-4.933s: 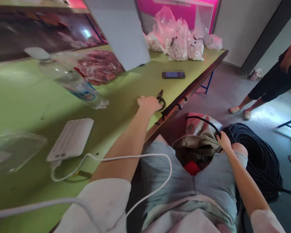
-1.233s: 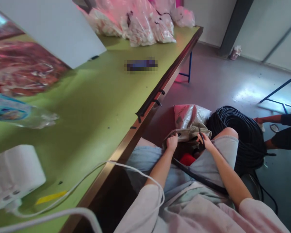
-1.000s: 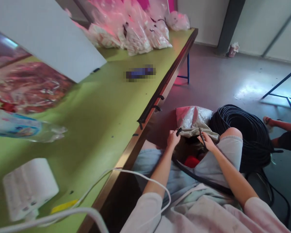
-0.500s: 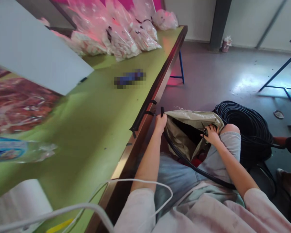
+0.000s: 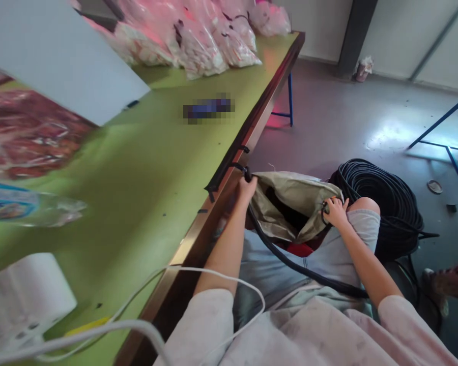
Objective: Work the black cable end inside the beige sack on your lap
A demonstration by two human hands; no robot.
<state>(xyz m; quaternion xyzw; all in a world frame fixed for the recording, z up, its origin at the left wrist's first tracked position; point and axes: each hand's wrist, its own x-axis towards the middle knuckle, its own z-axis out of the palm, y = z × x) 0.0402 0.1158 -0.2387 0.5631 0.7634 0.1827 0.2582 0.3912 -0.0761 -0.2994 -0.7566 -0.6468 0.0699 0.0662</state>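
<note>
Gripping the end of a black cable [image 5: 290,262], the left hand [image 5: 246,187] is closing around it right at the table edge [image 5: 229,188], while the right hand [image 5: 336,211] is curling shut over a small dark tool, probably scissors, though the fingers are hiding most of it. The cable is running across the lap from the right side and up to the left fist, passing just in front of the open tan sack [image 5: 293,195] between the knees. Nearest the body, a white cord [image 5: 213,274] is looping over the left sleeve, and I judge that it could be snagging the forearm if the arm swings. The blades are sitting close to the sack's rim, so they could be catching the fabric or nicking a finger. Further out, the big black coil [image 5: 381,203] on the floor is lying against the right knee; a hard pull could be dragging loops loose into a tangle. A bottle [image 5: 23,208] is lying well apart on the green tabletop.
</note>
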